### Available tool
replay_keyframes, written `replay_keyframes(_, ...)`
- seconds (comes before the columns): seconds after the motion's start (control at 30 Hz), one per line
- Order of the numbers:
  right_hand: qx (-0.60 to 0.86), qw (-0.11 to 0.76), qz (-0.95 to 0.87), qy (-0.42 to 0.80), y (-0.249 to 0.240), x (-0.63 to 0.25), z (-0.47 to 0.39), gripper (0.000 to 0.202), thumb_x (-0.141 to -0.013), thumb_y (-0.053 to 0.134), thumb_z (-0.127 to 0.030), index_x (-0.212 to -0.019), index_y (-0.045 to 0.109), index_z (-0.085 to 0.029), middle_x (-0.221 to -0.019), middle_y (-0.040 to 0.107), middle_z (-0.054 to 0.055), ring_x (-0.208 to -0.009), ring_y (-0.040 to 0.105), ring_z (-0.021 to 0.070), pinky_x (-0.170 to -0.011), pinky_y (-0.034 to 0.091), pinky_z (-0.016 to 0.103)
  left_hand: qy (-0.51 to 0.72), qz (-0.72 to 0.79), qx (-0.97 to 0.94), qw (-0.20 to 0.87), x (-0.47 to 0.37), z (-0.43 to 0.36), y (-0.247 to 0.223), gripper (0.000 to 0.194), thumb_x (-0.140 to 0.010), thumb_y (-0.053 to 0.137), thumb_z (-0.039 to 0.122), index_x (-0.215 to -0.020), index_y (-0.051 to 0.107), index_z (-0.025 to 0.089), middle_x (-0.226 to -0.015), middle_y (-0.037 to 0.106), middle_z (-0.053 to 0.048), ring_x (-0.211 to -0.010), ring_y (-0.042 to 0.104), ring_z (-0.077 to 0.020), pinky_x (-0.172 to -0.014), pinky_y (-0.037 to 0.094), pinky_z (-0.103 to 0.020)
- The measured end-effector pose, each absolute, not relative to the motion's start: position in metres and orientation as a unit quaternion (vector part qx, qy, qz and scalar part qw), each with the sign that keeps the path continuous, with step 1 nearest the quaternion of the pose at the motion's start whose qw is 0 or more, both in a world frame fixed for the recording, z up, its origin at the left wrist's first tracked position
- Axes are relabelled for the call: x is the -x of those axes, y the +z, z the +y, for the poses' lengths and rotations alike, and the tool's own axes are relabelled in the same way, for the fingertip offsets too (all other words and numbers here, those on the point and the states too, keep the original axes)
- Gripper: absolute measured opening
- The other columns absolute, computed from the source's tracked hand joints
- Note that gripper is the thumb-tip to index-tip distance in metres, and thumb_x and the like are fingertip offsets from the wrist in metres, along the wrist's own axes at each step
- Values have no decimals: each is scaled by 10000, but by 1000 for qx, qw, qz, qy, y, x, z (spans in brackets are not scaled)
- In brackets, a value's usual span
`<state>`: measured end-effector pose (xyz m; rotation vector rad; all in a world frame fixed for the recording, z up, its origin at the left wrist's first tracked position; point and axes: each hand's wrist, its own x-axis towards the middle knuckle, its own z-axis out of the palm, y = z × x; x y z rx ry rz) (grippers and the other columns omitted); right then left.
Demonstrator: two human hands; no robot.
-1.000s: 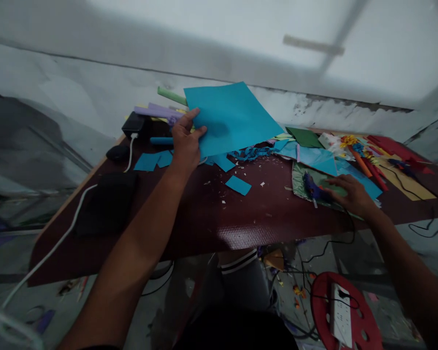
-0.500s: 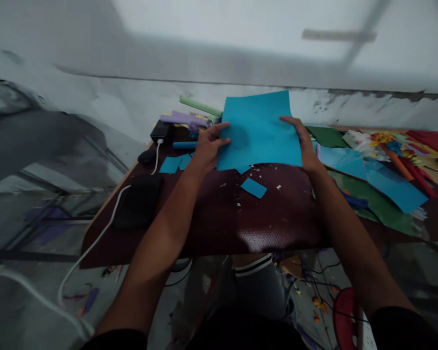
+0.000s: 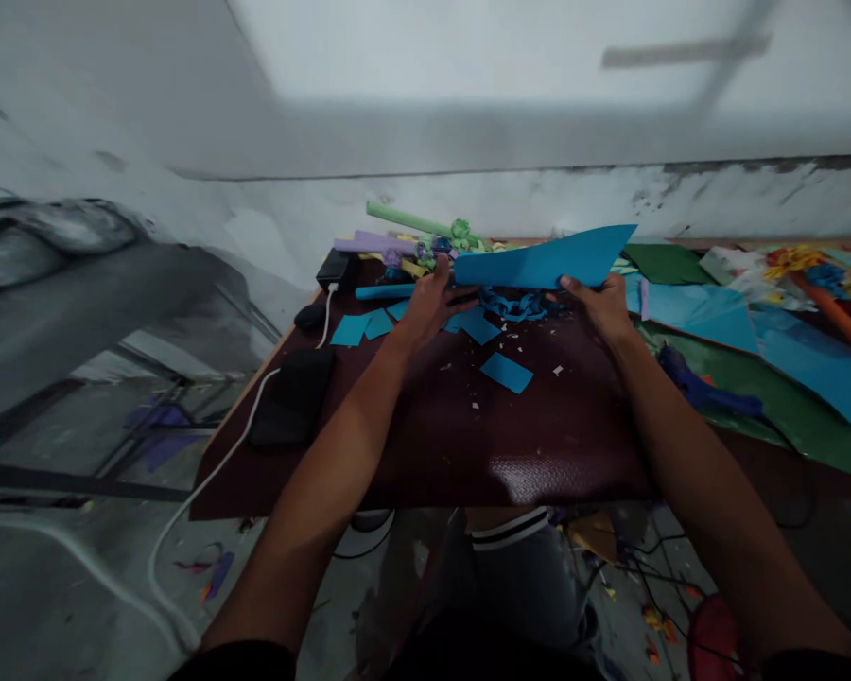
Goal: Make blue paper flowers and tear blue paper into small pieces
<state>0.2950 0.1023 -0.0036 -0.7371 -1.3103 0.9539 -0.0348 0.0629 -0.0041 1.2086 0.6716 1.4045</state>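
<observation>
A blue sheet of paper (image 3: pixel 539 265) is held above the table, tilted so that it shows as a narrow, slightly curved band. My right hand (image 3: pixel 601 301) grips its right part, thumb on the near side. At the left end is my left hand (image 3: pixel 429 303), fingers apart, some reaching below the sheet's edge; whether they touch it I cannot tell. Curled blue paper strips (image 3: pixel 514 305) lie beneath the sheet. Closer to me is a small blue paper rectangle (image 3: pixel 507 373), with further blue pieces (image 3: pixel 351 329) to the left.
Rolled paper tubes (image 3: pixel 404 218) and paper flowers lie at the back. A black pouch (image 3: pixel 290 397), a mouse (image 3: pixel 310 316) and a charger (image 3: pixel 336 270) with a white cable occupy the left side. A blue glue gun (image 3: pixel 709 388) rests on green sheets at right.
The blue sheet has tipped from nearly face-on to almost edge-on and come lower, uncovering the curled strips. My left hand's fingers have spread. The view has shifted slightly.
</observation>
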Motion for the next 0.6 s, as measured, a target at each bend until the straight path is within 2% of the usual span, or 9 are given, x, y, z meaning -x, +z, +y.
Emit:
replay_keyframes(0.07,328,631,-557,429,-2,-294,101,557,-651,1150,-605,-960,865,-239,-1069,877,43,-960,855,270,-936,807,524,600,266,-554,512,34,62,-7,742,-917,846,882,-1297,821,245,-1516,767,-145,-1479,745,-404,-1259,660,-665)
replay_keyframes(0.13,336,635,-547,430,-2,-294,101,590,-611,1160,-619,-918,848,-224,-1043,873,54,-946,855,279,-947,805,536,599,270,-595,463,36,62,-10,822,-845,904,894,-1339,818,243,-1613,716,-164,-1523,710,-430,-1253,668,-647)
replay_keyframes(0.23,346,647,-538,416,-2,-296,104,637,-565,1162,-654,-876,815,-220,-1009,858,70,-952,853,299,-923,801,541,591,260,-629,433,40,65,-14,912,-856,828,962,-1410,802,239,-1736,615,-196,-1573,665,-467,-1228,689,-635)
replay_keyframes(0.3,346,655,-527,417,-1,-297,105,667,-548,1159,-672,-910,811,-233,-1051,859,71,-998,851,308,-918,797,536,587,234,-648,426,41,70,-18,914,-881,787,973,-1452,775,260,-1749,597,-190,-1600,647,-464,-1236,678,-667)
replay_keyframes(0.37,351,661,-516,417,0,-296,105,688,-522,1157,-692,-901,791,-248,-1033,846,54,-990,835,292,-917,791,519,583,221,-667,409,41,75,-20,891,-852,863,926,-1453,764,275,-1699,633,-187,-1564,680,-448,-1213,684,-679)
replay_keyframes(0.43,368,665,-514,397,2,-294,103,706,-494,1146,-732,-805,726,-257,-898,791,35,-892,795,266,-879,781,503,581,232,-677,388,39,78,-21,824,-816,975,818,-1404,793,270,-1594,701,-176,-1460,745,-412,-1155,714,-619)
replay_keyframes(0.5,384,665,-525,368,5,-293,100,744,-480,1131,-777,-705,638,-266,-764,698,17,-774,724,241,-822,762,506,590,261,-672,363,37,79,-22,661,-816,1035,702,-1259,850,248,-1443,758,-152,-1251,809,-330,-1019,741,-485)
replay_keyframes(0.57,390,666,-533,347,8,-292,97,766,-476,1120,-805,-667,608,-269,-725,659,14,-722,666,226,-810,748,518,614,289,-651,342,35,79,-21,503,-841,1038,650,-1017,853,217,-1213,771,-111,-946,777,-208,-801,696,-355)
replay_keyframes(0.6,389,668,-535,340,9,-292,96,765,-474,1115,-817,-671,621,-266,-740,673,19,-727,658,225,-825,745,522,625,300,-638,336,35,79,-21,498,-848,1031,652,-911,819,206,-1087,744,-83,-816,714,-158,-704,642,-315)
